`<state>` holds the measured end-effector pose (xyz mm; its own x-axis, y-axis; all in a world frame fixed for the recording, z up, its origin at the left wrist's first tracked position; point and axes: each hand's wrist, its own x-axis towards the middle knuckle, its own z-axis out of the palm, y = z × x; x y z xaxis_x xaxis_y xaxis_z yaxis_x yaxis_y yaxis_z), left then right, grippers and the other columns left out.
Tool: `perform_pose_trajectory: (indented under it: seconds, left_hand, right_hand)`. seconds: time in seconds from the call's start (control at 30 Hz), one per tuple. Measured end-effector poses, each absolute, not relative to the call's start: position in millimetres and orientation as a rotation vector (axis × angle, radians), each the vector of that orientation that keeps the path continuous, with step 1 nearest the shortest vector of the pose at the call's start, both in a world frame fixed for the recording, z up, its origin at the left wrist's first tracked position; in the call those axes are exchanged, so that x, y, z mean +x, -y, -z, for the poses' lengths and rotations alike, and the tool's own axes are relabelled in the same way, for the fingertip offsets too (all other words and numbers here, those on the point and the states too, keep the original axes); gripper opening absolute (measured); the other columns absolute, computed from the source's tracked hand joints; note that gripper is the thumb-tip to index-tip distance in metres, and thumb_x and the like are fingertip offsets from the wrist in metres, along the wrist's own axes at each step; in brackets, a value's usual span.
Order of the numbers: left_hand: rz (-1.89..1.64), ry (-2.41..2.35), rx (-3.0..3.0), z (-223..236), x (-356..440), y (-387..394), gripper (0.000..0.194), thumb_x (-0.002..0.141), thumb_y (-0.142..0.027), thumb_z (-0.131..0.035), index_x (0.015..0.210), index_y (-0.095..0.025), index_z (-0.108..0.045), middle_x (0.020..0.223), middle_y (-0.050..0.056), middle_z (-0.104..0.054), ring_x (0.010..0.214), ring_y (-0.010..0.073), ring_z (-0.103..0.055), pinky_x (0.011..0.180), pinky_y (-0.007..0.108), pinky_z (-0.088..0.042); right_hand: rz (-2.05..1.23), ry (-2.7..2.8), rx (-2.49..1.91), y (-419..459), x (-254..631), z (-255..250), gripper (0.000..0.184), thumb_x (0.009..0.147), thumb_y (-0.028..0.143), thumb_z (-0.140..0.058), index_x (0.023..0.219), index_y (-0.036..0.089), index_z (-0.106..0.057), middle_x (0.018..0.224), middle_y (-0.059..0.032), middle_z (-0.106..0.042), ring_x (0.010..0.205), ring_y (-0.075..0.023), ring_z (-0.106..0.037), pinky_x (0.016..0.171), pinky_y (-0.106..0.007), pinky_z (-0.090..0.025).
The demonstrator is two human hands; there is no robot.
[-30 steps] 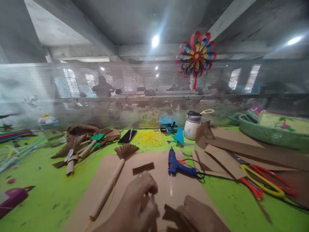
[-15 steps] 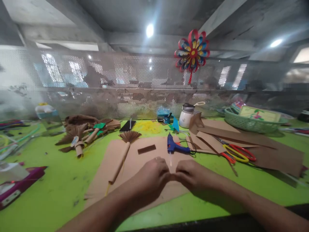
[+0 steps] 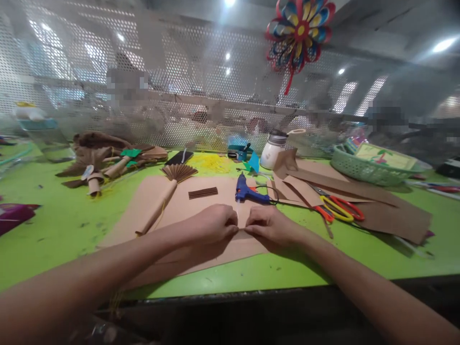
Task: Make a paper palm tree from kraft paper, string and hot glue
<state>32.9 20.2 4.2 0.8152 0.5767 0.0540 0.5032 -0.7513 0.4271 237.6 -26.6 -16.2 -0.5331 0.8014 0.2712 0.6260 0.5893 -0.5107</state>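
So the left hand (image 3: 220, 223) was curled nearly closed with the thumb up against the fingers, and the right hand (image 3: 268, 224) was bunched up much the same way, facing it. Between them they were pinching a small piece of thin brown paper (image 3: 242, 229), mostly covered by the fingers, so I couldn't tell its full shape. All that was just on the near side of the blue plastic hot glue gun (image 3: 243, 189), which lay on a big flat sheet of tan kraft paper (image 3: 124, 225).

Left of the glue gun there was a short strip of dark brown pleated paper (image 3: 203, 193), and further left a rolled brown paper tube (image 3: 156, 208) topped by a pleated paper fan (image 3: 179, 172). Right of the gun, a pair of scissors with yellow and red handles (image 3: 338, 209) sat by some cut brown paper sheets (image 3: 386, 220). Behind the gun were a white jar with a grey lid (image 3: 272, 152) and, more to the left, a pile of shredded yellow strands (image 3: 212, 163). Way off right and further back: a green plastic basket (image 3: 373, 168).
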Motion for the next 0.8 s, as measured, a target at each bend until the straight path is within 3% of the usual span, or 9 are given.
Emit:
perform_pose_trajectory:
  seconds: [0.23,0.53,0.8]
  left_hand:
    - [-0.399,-0.8,2.663,7,38,-13,0.017,0.086,-0.022,-0.051,0.08,-0.016,-0.066,0.079,0.004,-0.062,0.072,0.0157,-0.056,0.067,0.026,-0.042]
    - [-0.519,-0.697,2.858,19,37,-9,0.018,0.089,-0.016,-0.048,0.076,-0.015,-0.061,0.077,0.004,-0.055,0.073,0.0157,-0.051,0.064,0.026,-0.039]
    - [-0.526,-0.697,2.834,16,35,-7,0.019,0.09,-0.017,-0.046,0.075,-0.016,-0.058,0.077,0.001,-0.053,0.068,0.0131,-0.049,0.061,0.024,-0.039]
  right_hand:
    - [-0.395,2.346,-1.095,29,235,19,0.01,0.086,0.015,-0.06,0.079,0.013,-0.067,0.075,-0.0038,-0.064,0.071,-0.0135,-0.056,0.068,-0.025,-0.043]
    - [-0.129,2.465,-1.058,34,232,19,0.017,0.089,0.013,-0.051,0.077,0.015,-0.063,0.076,-0.0047,-0.056,0.073,-0.0159,-0.051,0.065,-0.027,-0.04]
    - [-0.134,2.562,-1.095,36,239,13,0.017,0.09,0.012,-0.049,0.079,0.015,-0.061,0.08,-0.0044,-0.056,0.076,-0.0158,-0.05,0.066,-0.027,-0.04]
